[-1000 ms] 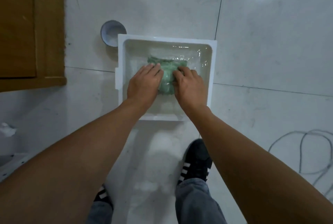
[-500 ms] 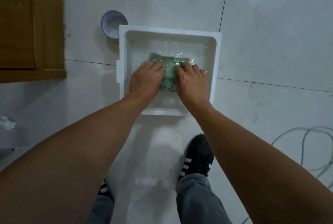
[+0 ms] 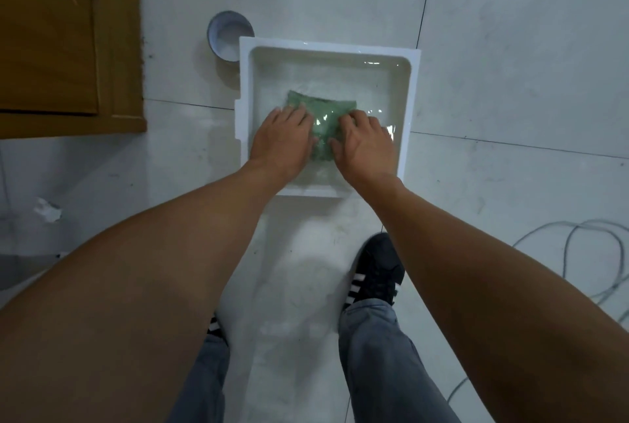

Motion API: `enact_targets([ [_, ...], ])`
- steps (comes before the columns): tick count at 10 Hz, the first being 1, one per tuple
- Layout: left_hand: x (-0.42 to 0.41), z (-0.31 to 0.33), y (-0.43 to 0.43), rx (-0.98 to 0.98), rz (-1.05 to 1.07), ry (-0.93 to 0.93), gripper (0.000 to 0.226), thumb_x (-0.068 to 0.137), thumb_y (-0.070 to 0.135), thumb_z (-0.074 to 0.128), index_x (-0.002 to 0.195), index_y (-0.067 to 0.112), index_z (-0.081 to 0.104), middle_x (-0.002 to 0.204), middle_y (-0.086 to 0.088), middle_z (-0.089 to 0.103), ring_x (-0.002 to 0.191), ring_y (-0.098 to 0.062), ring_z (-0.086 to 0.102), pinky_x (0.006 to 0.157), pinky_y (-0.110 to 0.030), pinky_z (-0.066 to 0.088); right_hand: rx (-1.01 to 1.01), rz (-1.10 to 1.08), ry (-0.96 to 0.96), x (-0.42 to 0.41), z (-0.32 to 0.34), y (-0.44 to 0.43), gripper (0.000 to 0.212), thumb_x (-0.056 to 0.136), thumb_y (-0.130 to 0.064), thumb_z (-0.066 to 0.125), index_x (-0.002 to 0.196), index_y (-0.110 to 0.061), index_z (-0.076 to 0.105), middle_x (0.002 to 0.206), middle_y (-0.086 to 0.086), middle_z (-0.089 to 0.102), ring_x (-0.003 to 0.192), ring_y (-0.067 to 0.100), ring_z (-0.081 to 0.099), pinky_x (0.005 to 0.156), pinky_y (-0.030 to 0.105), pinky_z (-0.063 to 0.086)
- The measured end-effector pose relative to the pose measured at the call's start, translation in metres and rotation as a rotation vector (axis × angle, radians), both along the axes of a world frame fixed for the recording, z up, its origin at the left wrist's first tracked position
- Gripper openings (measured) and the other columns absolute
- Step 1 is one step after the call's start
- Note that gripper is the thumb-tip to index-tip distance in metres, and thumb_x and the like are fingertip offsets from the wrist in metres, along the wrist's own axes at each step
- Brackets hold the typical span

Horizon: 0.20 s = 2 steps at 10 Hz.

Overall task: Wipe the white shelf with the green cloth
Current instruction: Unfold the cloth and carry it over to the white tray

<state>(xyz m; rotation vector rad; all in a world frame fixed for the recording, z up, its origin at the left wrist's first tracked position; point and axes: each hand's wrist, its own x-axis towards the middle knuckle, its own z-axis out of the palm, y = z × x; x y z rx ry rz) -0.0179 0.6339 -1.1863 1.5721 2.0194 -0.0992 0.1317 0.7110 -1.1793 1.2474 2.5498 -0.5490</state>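
The white shelf is a shallow tray with a raised rim, lying on the floor tiles with its wet inside facing up. A green cloth lies crumpled on its bottom, near the middle. My left hand presses flat on the cloth's left part. My right hand presses on its right part. Both palms face down and cover much of the cloth. The near rim of the shelf is partly hidden by my wrists.
A round grey-rimmed bowl sits on the floor touching the shelf's far left corner. A wooden cabinet stands at the left. Grey cables loop at the right. My shoes stand just before the shelf. A white scrap lies left.
Both hands and the cloth have slid a little toward me across the shelf's bottom. The view has shifted slightly; the shelf stays put.
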Motion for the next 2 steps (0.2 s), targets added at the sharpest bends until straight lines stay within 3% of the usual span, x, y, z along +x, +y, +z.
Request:
enact_targets([
  [1, 0.002, 0.024, -0.006, -0.133, 0.002, -0.025, 0.057, 0.108, 0.037, 0.043, 0.157, 0.009, 0.032, 0.167, -0.012, 0.027, 0.155, -0.03, 0.024, 0.128, -0.044, 0.015, -0.182, -0.021, -0.136, 0.0, 0.02, -0.005, 0.052, 0.099, -0.044, 0.041, 0.142, -0.014, 0.042, 0.151, 0.011, 0.037, 0.137, 0.03, 0.037, 0.112, 0.042, 0.03],
  [2, 0.001, 0.046, -0.007, -0.217, 0.032, -0.049, 0.059, 0.11, 0.04, 0.037, 0.16, 0.012, 0.025, 0.17, -0.01, 0.02, 0.157, -0.03, 0.017, 0.128, -0.045, 0.012, -0.295, -0.01, -0.213, -0.005, 0.038, -0.004, 0.061, 0.101, -0.048, 0.032, 0.152, -0.014, 0.027, 0.16, 0.011, 0.023, 0.146, 0.029, 0.021, 0.119, 0.042, 0.018],
])
